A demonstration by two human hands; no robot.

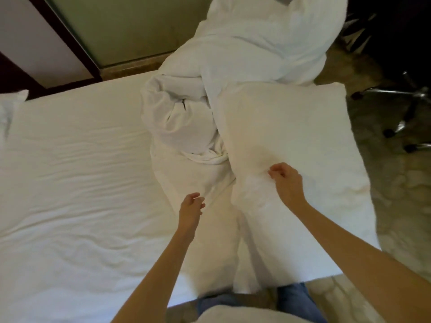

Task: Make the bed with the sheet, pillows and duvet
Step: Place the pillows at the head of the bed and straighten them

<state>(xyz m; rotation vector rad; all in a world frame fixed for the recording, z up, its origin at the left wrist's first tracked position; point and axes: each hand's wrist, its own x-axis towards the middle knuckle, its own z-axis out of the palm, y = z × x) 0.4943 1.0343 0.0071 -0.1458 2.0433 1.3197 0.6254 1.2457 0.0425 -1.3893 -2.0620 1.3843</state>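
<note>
Right fingers (274, 171): curled, tips bunched into the cover of the pillow (291, 127); creases fan out from them, so it reads as a pinch on the fabric
Left fingers (198, 200): loosely curled around nothing, over the white folds between duvet and pillow; whether they touch cannot be told
Right hand (286, 183): back turned up, wrist bent slightly inward, on the pillow's near half
Left hand (190, 207): palm turned toward the right hand, near it but apart
Arms: both stretched forward from the near edge of the bed (184, 296), the right reaching further than the left
Pillow: lies flat along the bed's right edge, its right side hanging out over the floor, its left side against the duvet
Duvet (186, 117): bundled in a heap at the bed's far right corner, trailing toward the near edge and piled off the bed beyond
Sheet (77, 171): already spread over the mattress, lightly wrinkled
Second pillow (9, 110): at the bed's far left corner, mostly out of view
Step in hand: probably picking up the pillow to carry it to the head of the bed
Next move: likely needs the left hand to take the pillow's left edge, then a lift clear of the duvet so the bundle is not dragged along
</note>
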